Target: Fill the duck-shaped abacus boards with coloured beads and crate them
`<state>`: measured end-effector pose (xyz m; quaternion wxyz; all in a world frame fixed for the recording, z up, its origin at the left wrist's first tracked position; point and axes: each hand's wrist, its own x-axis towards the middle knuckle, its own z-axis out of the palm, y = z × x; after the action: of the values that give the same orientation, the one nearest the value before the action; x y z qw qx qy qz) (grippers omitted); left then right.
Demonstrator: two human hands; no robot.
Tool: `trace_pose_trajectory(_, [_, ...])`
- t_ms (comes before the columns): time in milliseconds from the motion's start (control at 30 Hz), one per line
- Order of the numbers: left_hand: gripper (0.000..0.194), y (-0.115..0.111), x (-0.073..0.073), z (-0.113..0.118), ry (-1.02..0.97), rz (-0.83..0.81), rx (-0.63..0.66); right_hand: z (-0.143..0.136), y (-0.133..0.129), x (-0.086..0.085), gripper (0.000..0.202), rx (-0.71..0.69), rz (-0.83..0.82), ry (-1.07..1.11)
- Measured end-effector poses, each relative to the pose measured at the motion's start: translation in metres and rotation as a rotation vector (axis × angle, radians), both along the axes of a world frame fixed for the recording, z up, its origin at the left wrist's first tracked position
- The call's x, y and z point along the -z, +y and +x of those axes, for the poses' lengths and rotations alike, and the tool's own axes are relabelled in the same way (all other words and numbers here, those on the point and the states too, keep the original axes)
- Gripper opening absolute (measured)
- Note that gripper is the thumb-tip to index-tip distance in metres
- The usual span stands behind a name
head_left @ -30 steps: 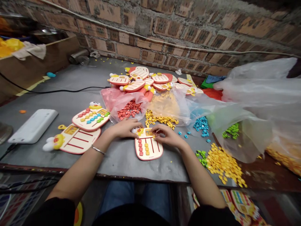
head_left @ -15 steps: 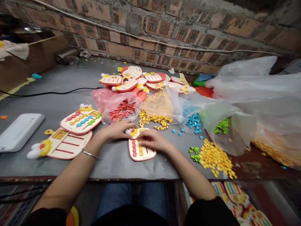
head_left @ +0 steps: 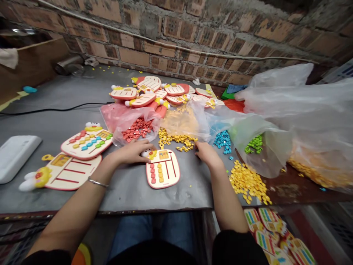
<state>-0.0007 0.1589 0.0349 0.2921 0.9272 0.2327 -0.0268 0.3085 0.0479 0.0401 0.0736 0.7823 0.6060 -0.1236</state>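
Flat on the table in front of me lies a cream toy board [head_left: 173,173] with a red edge, a yellow duck-like head and slots. Red beads [head_left: 152,173] fill its first slot and yellow beads [head_left: 160,173] its second; the other two slots hold none. My left hand [head_left: 135,151] grips the board by its head at the upper left. Off the board's right side, my right hand [head_left: 207,154] is closed with fingertips down on the table, between the yellow bead heap [head_left: 183,140] and the blue beads [head_left: 223,141]. What its fingers hold is hidden.
Behind are bags of red beads [head_left: 138,129] and green beads [head_left: 253,143], plus a pile of boards [head_left: 146,98]. A loose yellow heap [head_left: 246,182] lies right. Left are a filled board [head_left: 86,143], an unfilled board [head_left: 74,173] and a white device [head_left: 19,156].
My right hand has left the board and moved right to the table beside the blue beads. My left hand stays on the board's head. The whole view has shifted slightly.
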Motion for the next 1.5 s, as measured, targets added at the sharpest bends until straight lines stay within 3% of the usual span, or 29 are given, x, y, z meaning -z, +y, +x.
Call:
trace_pose_trajectory(100, [0.04, -0.002, -0.003, 0.001, 0.004, 0.0, -0.003, -0.011, 0.003, -0.007, 0.02, -0.137, 0.119, 0.23])
trace_pose_trajectory(200, [0.04, -0.003, -0.005, 0.001, 0.024, 0.02, -0.021, -0.027, 0.004, -0.013, 0.015, -0.258, 0.316, 0.623])
trace_pose_trajectory(300, [0.039, -0.004, -0.005, 0.001, 0.019, 0.028, -0.023, -0.047, 0.005, -0.006, 0.008, -0.325, 0.453, 0.897])
trace_pose_trajectory(400, [0.039, -0.004, -0.004, 0.0, 0.004, 0.026, -0.007, -0.061, 0.009, 0.011, 0.005, -0.397, 0.512, 0.885])
trace_pose_trajectory(533, [0.039, -0.003, -0.002, 0.0, 0.005, 0.043, 0.003, -0.064, 0.015, 0.026, 0.008, -0.544, 0.524, 0.622])
trace_pose_trajectory(633, [0.04, -0.003, -0.002, 0.0, 0.02, 0.049, -0.009, -0.06, 0.014, 0.021, 0.012, -0.638, 0.478, 0.563])
trace_pose_trajectory(733, [0.039, -0.003, -0.002, 0.0, 0.035, 0.055, -0.022, -0.055, 0.01, 0.011, 0.011, -0.699, 0.331, 0.649])
trace_pose_trajectory(800, [0.04, -0.003, -0.002, 0.0, 0.043, 0.067, -0.029, -0.054, 0.008, 0.008, 0.007, -0.681, 0.259, 0.73])
trace_pose_trajectory(1000, [0.04, -0.004, -0.002, 0.001, 0.067, 0.093, -0.037, -0.065, 0.009, 0.019, 0.031, -0.493, 0.222, 0.954])
trace_pose_trajectory(1167, [0.039, -0.006, -0.004, 0.001, 0.047, 0.075, -0.036, -0.059, 0.004, 0.002, 0.034, -0.568, -0.032, 1.048])
trace_pose_trajectory(1233, [0.039, -0.005, -0.004, 0.0, 0.036, 0.061, -0.032, -0.046, 0.002, -0.011, 0.026, -0.493, 0.103, 0.993])
trace_pose_trajectory(1333, [0.04, -0.005, -0.004, 0.0, 0.041, 0.058, -0.033, -0.021, 0.001, -0.02, 0.017, -0.284, 0.365, 0.726])
trace_pose_trajectory(1500, [0.04, -0.005, -0.003, 0.0, 0.035, 0.053, -0.039, -0.003, 0.002, -0.003, 0.026, -0.235, 0.11, 0.377])
